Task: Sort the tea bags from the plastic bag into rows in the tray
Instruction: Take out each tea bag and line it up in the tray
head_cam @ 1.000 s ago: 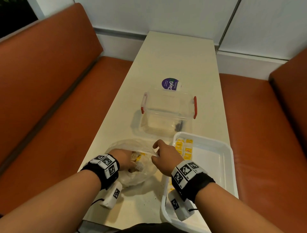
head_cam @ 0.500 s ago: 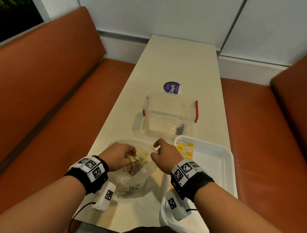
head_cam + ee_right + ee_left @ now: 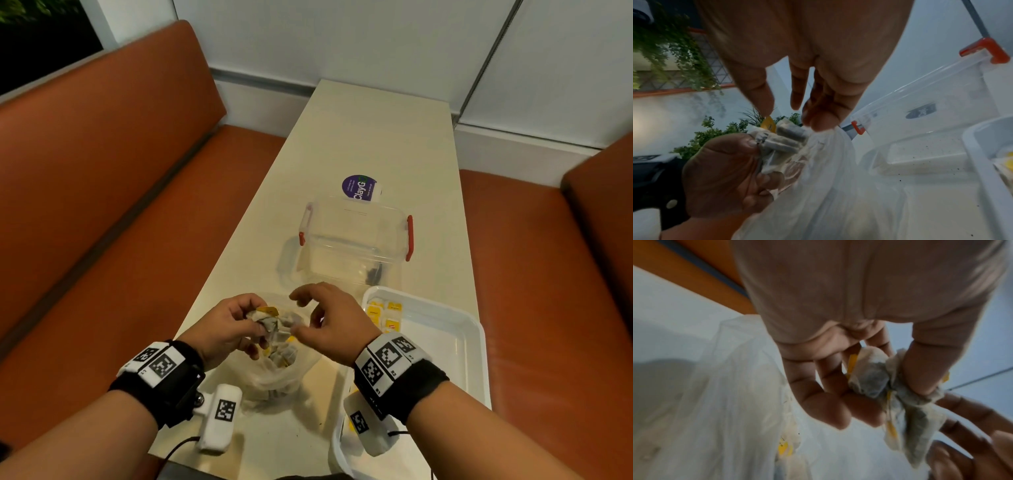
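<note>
While the table (image 3: 376,144) carries the tray (image 3: 476,346) at near right, I see the plastic bag (image 3: 274,380) left of it. My left hand (image 3: 222,332) clutches a clump of tea bags (image 3: 875,378) above the bag; my right hand (image 3: 329,329) hovers, fingers loose. Only the head view shows 2 yellow-tagged rows (image 3: 383,313) in the tray.

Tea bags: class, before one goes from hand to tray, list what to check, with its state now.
1. Left hand grips a clump of tea bags: ok.
2. Only one bag in that grip: not ok, several.
3. Right hand free to take one: ok, open beside the clump.
4. Tray has bare floor: ok.
5. Placed bags sit in rows at the tray's far left corner: ok.
6. Strings tangled: cannot tell.
</note>
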The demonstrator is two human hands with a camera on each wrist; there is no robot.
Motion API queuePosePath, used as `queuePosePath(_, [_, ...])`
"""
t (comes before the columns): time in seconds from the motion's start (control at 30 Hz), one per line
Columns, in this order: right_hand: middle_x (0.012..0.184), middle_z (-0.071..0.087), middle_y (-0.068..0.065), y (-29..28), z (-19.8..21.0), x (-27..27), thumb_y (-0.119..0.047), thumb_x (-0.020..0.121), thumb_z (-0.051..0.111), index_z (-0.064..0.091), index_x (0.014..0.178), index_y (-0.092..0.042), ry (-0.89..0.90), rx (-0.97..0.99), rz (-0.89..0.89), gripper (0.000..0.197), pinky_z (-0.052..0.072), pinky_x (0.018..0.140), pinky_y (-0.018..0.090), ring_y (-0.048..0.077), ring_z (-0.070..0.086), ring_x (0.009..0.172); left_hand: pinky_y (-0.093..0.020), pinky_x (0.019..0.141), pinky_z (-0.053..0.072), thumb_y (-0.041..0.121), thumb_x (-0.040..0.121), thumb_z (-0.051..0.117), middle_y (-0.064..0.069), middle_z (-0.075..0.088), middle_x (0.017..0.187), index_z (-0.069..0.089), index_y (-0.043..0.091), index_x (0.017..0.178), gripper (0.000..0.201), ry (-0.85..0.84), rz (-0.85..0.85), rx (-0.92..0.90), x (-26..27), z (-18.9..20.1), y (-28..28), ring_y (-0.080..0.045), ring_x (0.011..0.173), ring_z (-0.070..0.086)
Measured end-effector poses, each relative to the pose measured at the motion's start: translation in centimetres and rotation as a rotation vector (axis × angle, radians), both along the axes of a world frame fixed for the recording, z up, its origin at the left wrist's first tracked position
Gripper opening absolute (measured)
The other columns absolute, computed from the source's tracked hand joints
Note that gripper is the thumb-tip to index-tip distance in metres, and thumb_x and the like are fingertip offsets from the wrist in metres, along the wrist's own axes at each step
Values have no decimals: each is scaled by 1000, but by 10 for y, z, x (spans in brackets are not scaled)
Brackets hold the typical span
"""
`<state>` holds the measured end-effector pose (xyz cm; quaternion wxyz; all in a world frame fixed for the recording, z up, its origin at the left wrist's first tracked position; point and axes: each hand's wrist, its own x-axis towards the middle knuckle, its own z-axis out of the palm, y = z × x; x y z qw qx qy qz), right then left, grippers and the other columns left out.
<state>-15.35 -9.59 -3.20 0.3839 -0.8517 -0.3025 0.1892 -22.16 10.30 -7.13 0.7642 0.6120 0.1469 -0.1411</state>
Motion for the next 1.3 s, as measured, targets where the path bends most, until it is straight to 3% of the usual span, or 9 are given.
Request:
queuePosePath(0.13, [104, 58, -7, 7, -3, 0, -32, 76, 74, 61, 112, -26, -2, -116, 54, 39, 48, 78, 25, 12, 60, 76, -36, 50, 54, -2, 66, 62, -19, 62, 85, 53, 1, 93, 29, 26, 36, -123, -1, 1, -5, -32, 69, 61])
queuePosePath(0.27, [97, 58, -3, 13, -8, -1, -30, 83, 68, 63, 106, -24, -53, -144, 57, 25, 46, 80, 28, 13, 53, 80, -39, 54, 56, -9, 63, 54, -22, 62, 89, 51, 7, 103, 43, 66, 43, -254, -1, 1, -12, -35, 71, 62])
queuePosePath(0.4, [103, 57, 2, 18, -10, -2, -26, 86, 64, 62, 111, -20, -86, -203, 86, 26, 45, 80, 29, 16, 52, 83, -44, 63, 55, 7, 70, 58, -23, 63, 104, 54, 8, 119, 49, 116, 95, -388, -1, 0, -21, -35, 82, 62])
queuePosePath(0.47, [105, 57, 3, 19, -11, -2, -25, 86, 63, 62, 113, -20, -93, -215, 83, 28, 46, 82, 30, 20, 55, 90, -43, 65, 56, 13, 77, 63, -23, 65, 103, 57, 6, 116, 40, 145, 141, -337, 1, 0, -26, -33, 82, 64])
queuePosePath(0.6, [102, 57, 1, 16, -12, -2, -27, 85, 65, 63, 110, -22, -66, -188, 51, 26, 44, 79, 26, 16, 54, 86, -41, 63, 56, 8, 87, 49, -24, 66, 99, 57, 3, 112, 27, 205, 243, -365, 4, -2, -31, -31, 76, 66])
queuePosePath(0.87, [94, 57, -7, 6, -8, 3, -22, 82, 67, 65, 100, -23, 42, -81, 6, 18, 43, 70, 19, 5, 52, 73, -34, 52, 53, 22, 83, 61, -15, 65, 88, 57, 11, 93, 15, 251, 274, -342, 3, -1, -34, -26, 71, 64])
queuePosePath(1.03, [79, 56, -15, -2, -2, 4, -19, 82, 68, 63, 90, -28, 101, 20, -41, 13, 40, 59, 8, -4, 51, 60, -32, 51, 50, 9, 87, 56, -15, 63, 81, 57, 13, 84, 5, 263, 391, -263, 5, -4, -34, -26, 66, 63])
queuePosePath(1.13, [81, 59, -13, -8, 0, 5, -21, 81, 70, 64, 89, -27, 98, 90, -122, 11, 45, 62, 13, -1, 52, 61, -27, 46, 41, -4, 89, 44, -15, 64, 85, 60, 12, 97, 24, 253, 425, -213, 4, -3, -32, -26, 61, 59])
queuePosePath(1.3, [88, 59, -9, -8, 0, 9, -18, 79, 73, 65, 91, -23, -35, 142, -205, 15, 43, 66, 11, 1, 52, 70, -20, 40, 23, -5, 85, 41, -11, 57, 77, 55, 7, 83, 19, 213, 288, -147, 4, 7, -33, -20, 52, 44])
